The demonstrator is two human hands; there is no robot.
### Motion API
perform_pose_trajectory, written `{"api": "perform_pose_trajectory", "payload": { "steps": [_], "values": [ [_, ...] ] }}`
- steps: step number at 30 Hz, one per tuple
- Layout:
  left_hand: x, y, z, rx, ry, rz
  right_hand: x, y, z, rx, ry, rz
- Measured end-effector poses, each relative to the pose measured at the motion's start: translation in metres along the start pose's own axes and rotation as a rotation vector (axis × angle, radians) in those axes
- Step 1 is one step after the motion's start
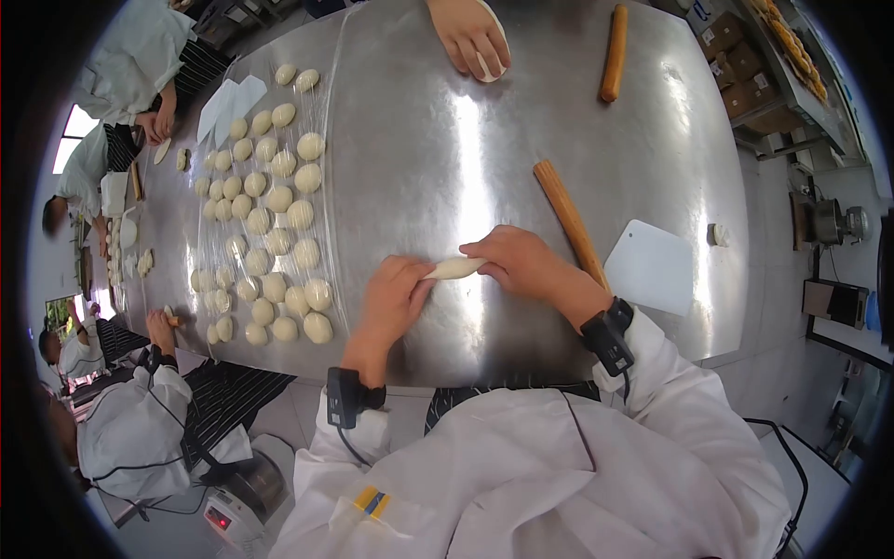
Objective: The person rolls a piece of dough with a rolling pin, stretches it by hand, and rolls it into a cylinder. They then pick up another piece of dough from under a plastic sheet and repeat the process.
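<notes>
A small piece of pale dough, drawn out to a spindle shape, lies between my two hands over the steel table. Its left end is pinched by the fingers of my left hand. At the other end, my right hand grips it between thumb and fingers. Just beyond my right hand lies a wooden rolling pin, its lower end partly hidden by my wrist. A white dough scraper rests flat to the right of my right forearm.
Dough balls sit in rows under plastic film on the left. Across the table, a co-worker's hand presses on flat dough. A second rolling pin lies far right, and a small dough scrap near the right edge. Other people work at left.
</notes>
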State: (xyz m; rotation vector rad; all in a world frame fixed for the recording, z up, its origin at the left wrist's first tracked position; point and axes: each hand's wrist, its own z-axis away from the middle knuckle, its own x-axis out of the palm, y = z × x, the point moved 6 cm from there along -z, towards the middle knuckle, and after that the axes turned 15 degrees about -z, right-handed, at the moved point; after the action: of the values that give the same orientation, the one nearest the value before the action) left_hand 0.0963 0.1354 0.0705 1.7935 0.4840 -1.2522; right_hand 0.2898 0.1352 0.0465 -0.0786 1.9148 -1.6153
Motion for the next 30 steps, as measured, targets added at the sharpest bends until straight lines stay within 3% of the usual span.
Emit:
{"api": "perform_pose_trajectory", "payload": {
  "steps": [3, 5, 7, 10, 13, 15, 18, 24, 30],
  "values": [
    [-0.013, 0.008, -0.002, 0.003, -0.130, -0.046, -0.003, -0.016, 0.009, 0.000, -0.031, -0.006],
    [-0.013, 0.008, 0.006, -0.051, -0.033, -0.005, 0.003, -0.022, 0.011, 0.007, -0.037, 0.045],
    [-0.008, 0.004, -0.003, -0.106, 0.073, 0.034, -0.002, -0.032, 0.011, -0.135, 0.373, 0.081],
    [0.020, 0.010, -0.030, 0.009, 0.227, 0.118, 0.022, -0.029, -0.022, -0.212, 0.477, 0.114],
    [0.047, 0.003, -0.038, -0.061, 0.219, 0.145, 0.038, -0.010, -0.030, -0.067, 0.370, 0.397],
    [0.054, 0.016, -0.010, 0.047, 0.056, -0.380, 0.054, -0.003, -0.004, 0.019, 0.273, 0.565],
    [0.054, 0.032, 0.022, 0.053, 0.059, -0.346, 0.064, -0.010, 0.019, -0.032, 0.210, 0.590],
    [0.047, -0.008, -0.050, -0.001, 0.086, -0.505, 0.023, 0.006, -0.037, 0.026, 0.292, 0.670],
    [0.053, 0.009, 0.006, -0.056, 0.038, -0.404, 0.043, 0.005, 0.022, 0.076, 0.183, 0.610]
  ]
}}
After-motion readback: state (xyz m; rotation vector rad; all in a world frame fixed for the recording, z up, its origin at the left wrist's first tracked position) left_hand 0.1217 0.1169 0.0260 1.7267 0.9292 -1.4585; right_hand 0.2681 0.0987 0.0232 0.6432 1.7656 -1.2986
